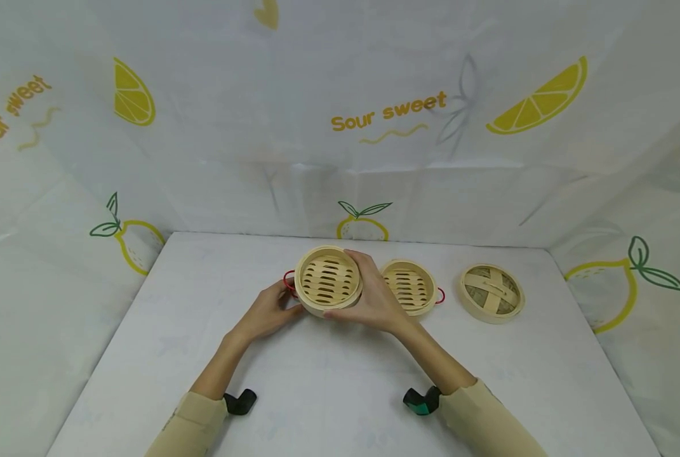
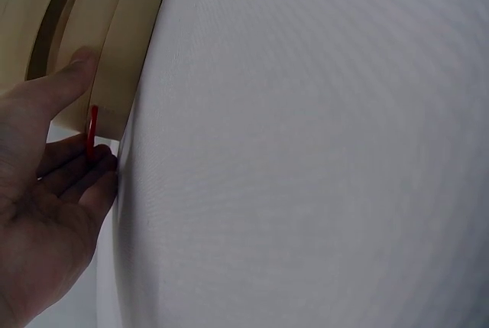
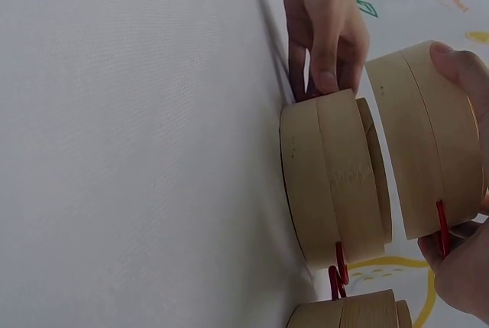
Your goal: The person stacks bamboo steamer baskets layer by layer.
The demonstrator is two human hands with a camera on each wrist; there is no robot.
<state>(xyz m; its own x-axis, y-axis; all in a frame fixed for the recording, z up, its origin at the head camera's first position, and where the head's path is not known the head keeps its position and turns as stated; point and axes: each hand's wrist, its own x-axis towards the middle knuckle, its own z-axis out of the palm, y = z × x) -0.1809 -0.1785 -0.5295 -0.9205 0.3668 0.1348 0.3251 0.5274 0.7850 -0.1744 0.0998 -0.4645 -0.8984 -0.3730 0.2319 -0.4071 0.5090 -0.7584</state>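
A round bamboo steamer basket (image 1: 328, 279) with a slatted base is raised and tilted, gripped at its rim and side by my right hand (image 1: 374, 298). Just below it in the right wrist view, another steamer basket (image 3: 325, 175) stands on the table, with a narrow gap between the two. My left hand (image 1: 268, 311) steadies this lower basket at its left side. Its thumb presses the wall in the left wrist view, while its curled fingers lie by a red handle (image 2: 92, 131). From the head view, the lower basket is mostly hidden.
To the right, a further slatted steamer basket (image 1: 411, 289) with a red handle sits on the white table (image 1: 317, 393). Farther right lies a woven bamboo lid (image 1: 492, 293) with crossed strips. A white lemon-printed sheet (image 1: 294, 139) hangs behind the table.
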